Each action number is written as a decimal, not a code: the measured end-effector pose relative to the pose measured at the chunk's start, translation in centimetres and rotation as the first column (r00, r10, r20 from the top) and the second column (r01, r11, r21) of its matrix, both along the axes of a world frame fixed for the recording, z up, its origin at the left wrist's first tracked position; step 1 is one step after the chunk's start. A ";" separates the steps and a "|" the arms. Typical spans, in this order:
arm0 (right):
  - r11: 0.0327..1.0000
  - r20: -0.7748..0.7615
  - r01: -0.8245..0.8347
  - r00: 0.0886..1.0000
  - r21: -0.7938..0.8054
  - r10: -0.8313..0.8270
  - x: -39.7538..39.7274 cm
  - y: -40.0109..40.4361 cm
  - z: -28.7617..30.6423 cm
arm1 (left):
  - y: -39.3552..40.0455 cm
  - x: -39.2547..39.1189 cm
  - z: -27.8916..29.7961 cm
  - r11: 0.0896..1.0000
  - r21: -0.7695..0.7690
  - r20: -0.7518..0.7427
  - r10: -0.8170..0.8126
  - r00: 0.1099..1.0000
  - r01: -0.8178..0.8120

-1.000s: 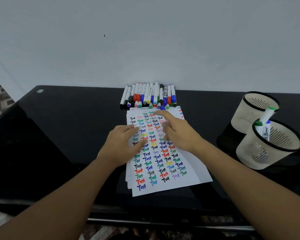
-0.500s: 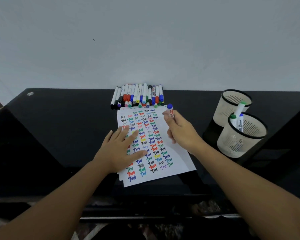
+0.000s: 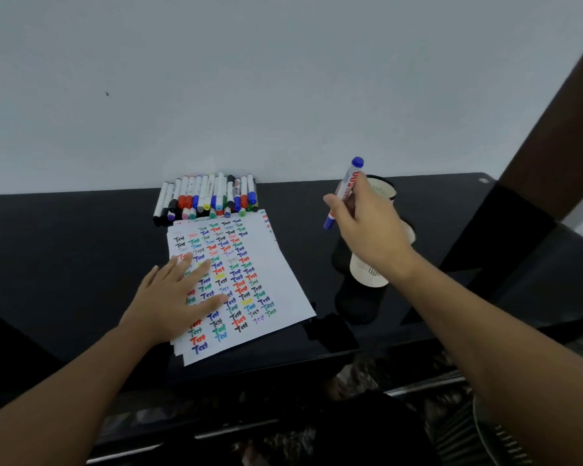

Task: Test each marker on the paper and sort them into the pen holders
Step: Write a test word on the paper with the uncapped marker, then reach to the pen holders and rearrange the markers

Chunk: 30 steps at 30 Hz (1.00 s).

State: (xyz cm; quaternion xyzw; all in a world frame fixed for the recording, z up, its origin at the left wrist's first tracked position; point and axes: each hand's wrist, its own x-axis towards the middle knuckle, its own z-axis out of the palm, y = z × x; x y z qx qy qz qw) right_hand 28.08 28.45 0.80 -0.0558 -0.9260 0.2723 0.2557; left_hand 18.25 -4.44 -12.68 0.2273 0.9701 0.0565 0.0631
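While left hand [image 3: 172, 297] lies flat on paper [image 3: 270, 280], right hand [image 3: 367, 227] raised — gripping blue marker [image 3: 345, 190]

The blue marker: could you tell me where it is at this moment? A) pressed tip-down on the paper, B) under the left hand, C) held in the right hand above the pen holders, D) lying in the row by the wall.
C: the right hand grips the blue marker raised over the pen holders, while the left hand lies flat on the paper.

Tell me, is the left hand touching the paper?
Touching. The head view shows the left hand lying flat on the paper, fingers spread over the written words, with no gap visible beneath them.
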 end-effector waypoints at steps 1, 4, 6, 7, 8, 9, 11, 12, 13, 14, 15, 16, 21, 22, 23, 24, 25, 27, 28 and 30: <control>0.999 -0.009 0.035 0.999 0.011 -0.035 0.4 0.8 0.4 | 0.0 0.0 -0.1 1.000 0.002 -0.002 0.000 1.000 0.000; 0.992 -0.018 0.130 0.991 0.000 -0.130 1.2 3.0 0.8 | -0.1 -0.2 -0.3 1.000 0.008 -0.013 0.004 1.000 -0.004; 0.984 0.005 0.180 0.984 -0.012 -0.180 1.5 4.1 0.7 | -0.2 -0.3 -0.5 1.000 0.007 -0.016 0.005 1.000 -0.005; 0.980 0.023 0.198 0.980 -0.005 -0.198 1.6 4.5 0.5 | -0.2 -0.3 -0.5 1.000 0.006 -0.017 0.004 1.000 -0.003; 0.978 0.046 0.208 0.977 0.006 -0.208 1.7 4.7 0.2 | -0.2 -0.4 -0.5 1.000 0.007 -0.020 0.002 1.000 -0.002; 0.977 0.067 0.211 0.975 0.014 -0.211 1.7 4.9 -0.1 | -0.2 -0.4 -0.5 1.000 0.009 -0.022 0.001 1.000 -0.001; 0.978 0.112 0.209 0.971 0.015 -0.209 1.8 5.0 -0.7 | -0.1 -0.5 -0.5 1.000 0.011 -0.022 0.001 1.000 -0.001; 0.979 0.134 0.206 0.969 0.014 -0.206 1.8 4.9 -0.9 | -0.1 -0.5 -0.5 1.000 0.011 -0.020 0.002 1.000 -0.002; 0.979 0.149 0.203 0.968 0.017 -0.203 1.7 4.8 -1.0 | -0.2 -0.5 -0.5 1.000 0.013 -0.019 0.003 1.000 -0.002; 0.979 0.154 0.202 0.967 0.023 -0.203 1.7 4.7 -1.1 | -0.2 -0.5 -0.6 1.000 0.018 -0.018 0.003 1.000 -0.003; 0.979 0.151 0.202 0.967 0.028 -0.204 1.6 4.6 -1.1 | -0.2 -0.4 -0.6 1.000 0.024 -0.016 0.004 1.000 -0.003; 0.979 0.143 0.201 0.969 0.031 -0.203 1.6 4.4 -1.1 | -0.3 -0.4 -0.6 1.000 0.030 -0.014 0.003 1.000 -0.003; 0.984 0.059 0.177 0.982 0.008 -0.177 1.0 3.2 -0.6 | -0.1 -0.4 -0.4 0.999 0.038 -0.004 0.004 1.000 -0.003; 0.986 0.035 0.168 0.985 0.021 -0.168 0.8 2.7 -0.4 | -0.1 -0.4 -0.4 0.999 0.045 -0.005 0.004 1.000 -0.004; 0.986 0.011 0.159 0.987 0.044 -0.160 0.7 2.2 -0.2 | -0.1 -0.5 -0.4 0.999 0.053 -0.006 0.004 1.000 -0.004; 0.986 -0.012 0.151 0.989 0.070 -0.150 0.5 1.6 0.1 | -0.1 -0.6 -0.4 0.998 0.059 -0.005 0.005 1.000 -0.004; 0.986 -0.029 0.138 0.990 0.093 -0.136 0.3 1.0 0.3 | 0.0 -0.7 -0.3 0.998 0.061 0.003 0.008 1.000 -0.008; 0.988 -0.062 0.093 0.994 0.126 -0.086 -0.4 -0.3 0.4 | 0.1 -1.0 0.1 0.998 0.063 0.036 0.027 0.999 -0.029; 0.988 -0.076 0.064 0.996 0.139 -0.054 -0.9 -1.0 0.3 | 0.2 -1.1 0.4 0.997 0.065 0.055 0.042 0.998 -0.046; 0.986 -0.079 -0.001 0.997 0.165 0.014 -2.3 -2.4 -0.3 | 0.3 -1.6 1.1 0.996 0.059 0.067 0.066 0.996 -0.070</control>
